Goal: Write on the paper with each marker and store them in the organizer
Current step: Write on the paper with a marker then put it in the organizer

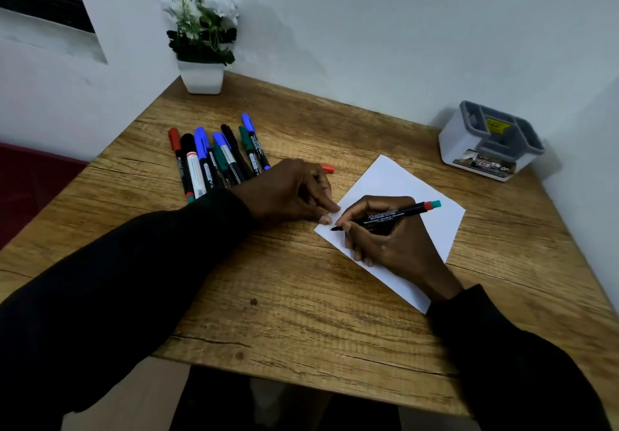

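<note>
Markers (214, 159) bunched on the desk (301, 296), well left of the paper (402, 179). Left hand (291, 192) relaxed, fingertips pressing the paper's left corner. Right hand (392, 239) resting on the paper, gripping an uncapped marker (388, 215), tip at that same corner. Organizer (490, 141) up right of the paper, apart from it.

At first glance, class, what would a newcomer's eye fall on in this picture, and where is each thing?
In the middle, the right hand grips a black marker with its tip on the white paper, while the left hand touches the paper's left corner. A row of capped markers lies at the far left of the table, and a grey-and-white organizer stands at its far right corner.
</note>
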